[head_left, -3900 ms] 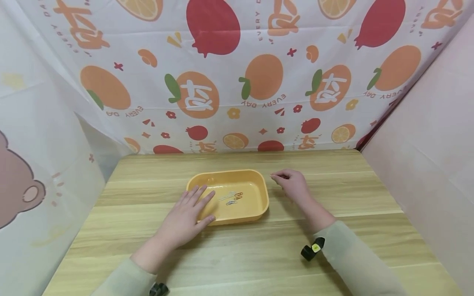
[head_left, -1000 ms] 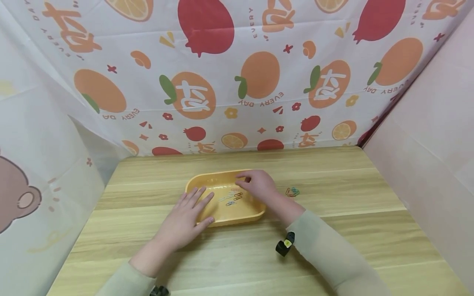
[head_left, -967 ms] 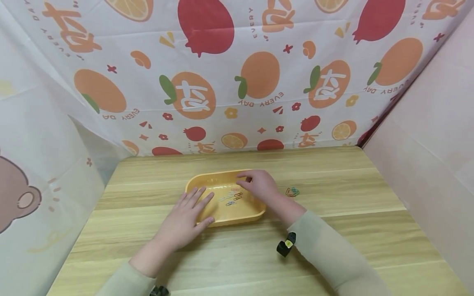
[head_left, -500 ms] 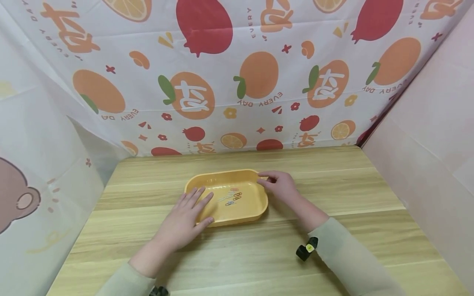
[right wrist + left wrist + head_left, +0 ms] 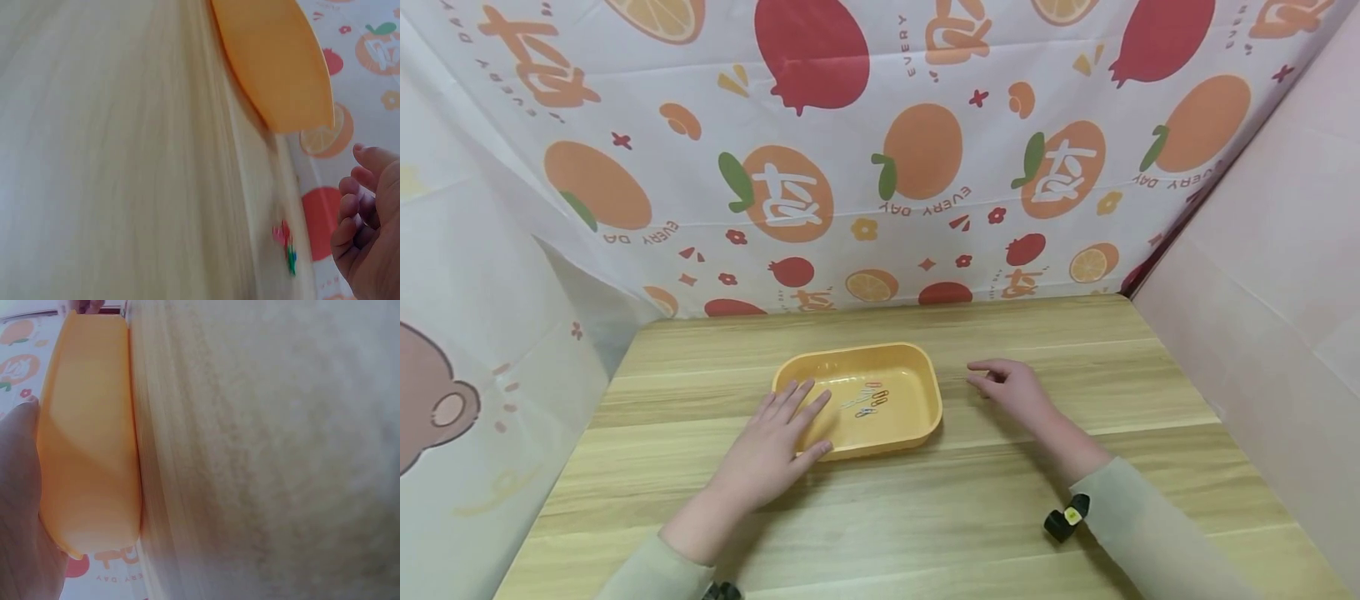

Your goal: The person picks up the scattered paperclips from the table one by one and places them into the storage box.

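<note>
A yellow-orange oblong tray (image 5: 925, 392) stands at the middle of a wooden table (image 5: 917, 517). Several coloured paper clips (image 5: 870, 399) lie inside it. My left hand (image 5: 777, 439) rests flat on the tray's near left rim, fingers straight and spread; the left wrist view shows the palm (image 5: 19, 506) against the tray wall (image 5: 87, 456). My right hand (image 5: 1009, 388) hovers low over the table just right of the tray, fingers loosely curled and holding nothing. In the right wrist view, pink and green clips (image 5: 286, 245) lie on the wood near those fingers (image 5: 365, 219).
Fruit-printed cloth walls close in the table at the back and left, and a plain pink wall (image 5: 1262, 275) on the right. A black wrist mount (image 5: 1066, 518) sits on my right sleeve.
My right hand has drawn back out of the tray, moving right to the table beside it. The left hand and the tray have stayed put.
</note>
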### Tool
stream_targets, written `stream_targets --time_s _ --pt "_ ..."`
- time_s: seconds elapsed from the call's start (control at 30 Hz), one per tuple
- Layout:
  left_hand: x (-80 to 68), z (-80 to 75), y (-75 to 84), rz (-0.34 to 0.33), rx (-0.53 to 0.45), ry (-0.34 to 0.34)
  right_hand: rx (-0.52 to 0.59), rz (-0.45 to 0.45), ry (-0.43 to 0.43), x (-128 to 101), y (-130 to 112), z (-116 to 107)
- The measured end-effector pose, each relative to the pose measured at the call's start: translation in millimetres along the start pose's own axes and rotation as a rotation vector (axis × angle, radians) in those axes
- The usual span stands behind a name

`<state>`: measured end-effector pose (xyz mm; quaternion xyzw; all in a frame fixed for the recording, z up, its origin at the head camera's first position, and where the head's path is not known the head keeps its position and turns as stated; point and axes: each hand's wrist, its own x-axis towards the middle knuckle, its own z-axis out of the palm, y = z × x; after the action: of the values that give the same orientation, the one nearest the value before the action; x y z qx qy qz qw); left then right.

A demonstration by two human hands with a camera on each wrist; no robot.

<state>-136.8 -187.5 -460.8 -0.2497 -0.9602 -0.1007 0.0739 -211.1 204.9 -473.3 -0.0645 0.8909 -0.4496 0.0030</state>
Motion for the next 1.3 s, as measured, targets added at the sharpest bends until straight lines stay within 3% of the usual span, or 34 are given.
stream_targets --time_s 0.33,0.73,1.1,1.3 --pt "-1.7 -0.9 0.6 0.004 -0.008 0.007 -0.073 0.033 0.033 -12.7 31.3 -18.9" --pt "-2.1 0.9 -1.4 0.006 -0.015 0.010 -0.107 0.058 0.042 -14.5 38.6 -27.0" --pt "-2.9 0.8 -1.0 0.003 -0.014 0.009 -0.266 -0.095 -0.057 -12.7 43.8 -29.0" --pt "-3.5 0.8 -0.9 0.001 -0.015 0.006 -0.356 -0.135 -0.064 -9.5 48.9 -28.5"
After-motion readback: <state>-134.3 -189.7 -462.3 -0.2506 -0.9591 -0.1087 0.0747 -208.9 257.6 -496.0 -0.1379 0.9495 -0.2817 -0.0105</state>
